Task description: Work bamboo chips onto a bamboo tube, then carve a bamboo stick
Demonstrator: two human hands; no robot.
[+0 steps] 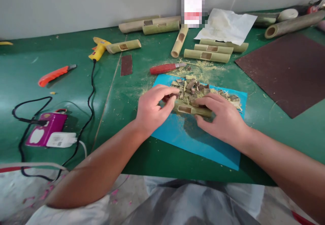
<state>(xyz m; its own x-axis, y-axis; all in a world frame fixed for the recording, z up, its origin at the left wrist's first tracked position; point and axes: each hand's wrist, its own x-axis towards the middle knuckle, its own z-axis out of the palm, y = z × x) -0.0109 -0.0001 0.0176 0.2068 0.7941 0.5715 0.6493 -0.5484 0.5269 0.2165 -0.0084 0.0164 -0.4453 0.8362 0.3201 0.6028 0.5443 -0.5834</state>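
A short bamboo tube with a rectangular window cut in its side lies crosswise over a blue sheet. My right hand grips the tube's right end between thumb and fingers. At its left end, my left hand is closed in a pinch on a small dark reddish-brown piece that looks like folded sandpaper, mostly hidden by the fingers. Just behind the tube, bamboo chips and shavings are heaped on the blue sheet. A red-handled knife rests beyond them.
Several cut bamboo tubes lie at the back, near a white paper. A large brown sheet is on the right. Leftward are a yellow glue gun, an orange cutter, a brown strip and a purple power box with cords.
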